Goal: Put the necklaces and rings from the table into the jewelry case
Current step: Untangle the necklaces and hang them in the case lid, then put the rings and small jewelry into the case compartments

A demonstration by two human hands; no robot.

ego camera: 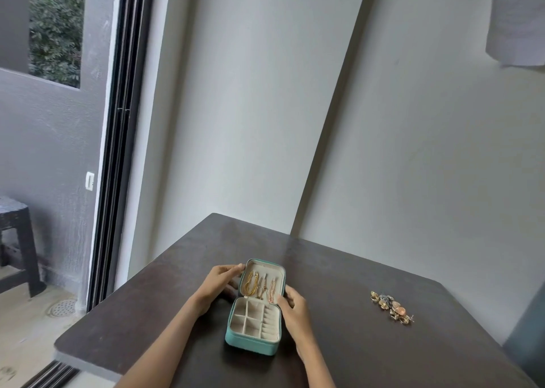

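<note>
We are steadying the open jewelry case [253, 325] at six o'clock on the table [354, 284], our left hand [216, 281] curling round the lid's left edge and our right hand [290, 303] holding the hinge side. We are probably best keeping the lid propped back so the three or four necklaces [261, 288] hanging inside stay untangled. The rings [392, 307], a clustered row too small to count surely, are lying at three o'clock, well apart.

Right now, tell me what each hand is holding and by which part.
Both hold the open jewelry case: the left hand grips the raised lid's left edge, the right hand holds its right side by the hinge.
</note>
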